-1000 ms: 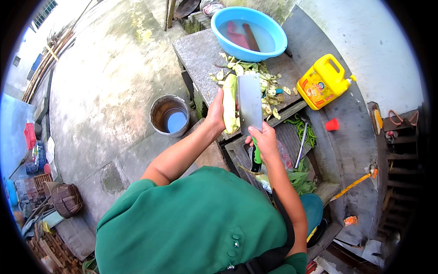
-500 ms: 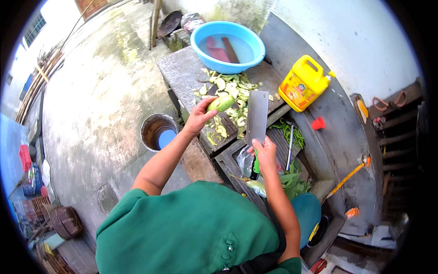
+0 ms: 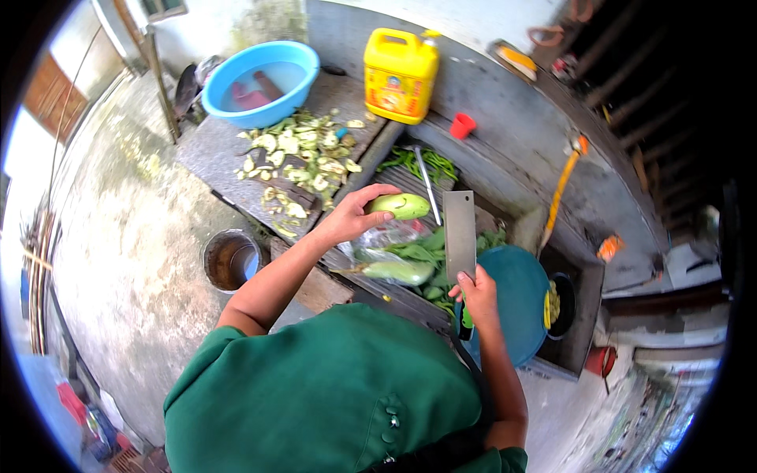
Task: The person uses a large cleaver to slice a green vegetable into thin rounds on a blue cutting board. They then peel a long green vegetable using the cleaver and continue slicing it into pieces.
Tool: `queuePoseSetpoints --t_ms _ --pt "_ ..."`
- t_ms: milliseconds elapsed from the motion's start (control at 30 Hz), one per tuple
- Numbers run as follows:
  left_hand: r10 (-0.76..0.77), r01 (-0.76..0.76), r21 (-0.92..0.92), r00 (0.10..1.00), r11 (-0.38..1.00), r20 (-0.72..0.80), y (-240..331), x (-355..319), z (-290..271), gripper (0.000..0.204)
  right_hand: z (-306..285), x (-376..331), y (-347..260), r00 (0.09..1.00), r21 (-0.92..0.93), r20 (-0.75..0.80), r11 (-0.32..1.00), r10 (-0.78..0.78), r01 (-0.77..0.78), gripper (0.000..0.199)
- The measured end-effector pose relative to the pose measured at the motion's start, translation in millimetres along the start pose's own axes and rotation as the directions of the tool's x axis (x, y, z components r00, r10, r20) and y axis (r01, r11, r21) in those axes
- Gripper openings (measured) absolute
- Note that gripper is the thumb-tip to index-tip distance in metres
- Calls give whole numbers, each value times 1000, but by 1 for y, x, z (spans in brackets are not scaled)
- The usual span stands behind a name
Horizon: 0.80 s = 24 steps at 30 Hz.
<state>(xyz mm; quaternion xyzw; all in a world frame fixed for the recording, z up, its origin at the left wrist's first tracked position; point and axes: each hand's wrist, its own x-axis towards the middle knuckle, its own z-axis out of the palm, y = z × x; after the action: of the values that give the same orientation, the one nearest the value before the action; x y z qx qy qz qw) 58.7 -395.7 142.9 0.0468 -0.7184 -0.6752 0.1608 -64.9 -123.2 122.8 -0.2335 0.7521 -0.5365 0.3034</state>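
Note:
My left hand (image 3: 352, 218) grips a pale green peeled gourd (image 3: 404, 206) and holds it out over the work area. My right hand (image 3: 475, 294) is closed around the green handle of a cleaver (image 3: 459, 235), whose broad steel blade points up and away from me, just right of the gourd. Under the gourd a second green gourd (image 3: 398, 272) lies among leafy greens and a clear plastic bag. A heap of pale green peelings (image 3: 303, 162) covers the stone slab (image 3: 206, 154) to the left.
A blue basin (image 3: 262, 79) with water sits at the slab's far end. A yellow jug (image 3: 400, 73) and a small red cup (image 3: 462, 124) stand behind. A round blue lid (image 3: 520, 303) is by my right hand. A rusty bucket (image 3: 229, 258) stands on the concrete floor.
My head has turned to the right, shifting the whole scene left. The left hand carried the gourd away from the peelings toward the cleaver, which stays upright in my right hand.

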Motion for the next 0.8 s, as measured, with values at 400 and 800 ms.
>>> queuePoseSetpoints --t_ms 400,800 --pt "-18 11 29 965 1000 261 -26 16 269 35 -132 -95 38 987 305 -156 952 32 17 62" --pt "-460 334 523 878 784 130 -52 18 363 25 -190 -125 115 956 2 -267 992 120 -124 63"
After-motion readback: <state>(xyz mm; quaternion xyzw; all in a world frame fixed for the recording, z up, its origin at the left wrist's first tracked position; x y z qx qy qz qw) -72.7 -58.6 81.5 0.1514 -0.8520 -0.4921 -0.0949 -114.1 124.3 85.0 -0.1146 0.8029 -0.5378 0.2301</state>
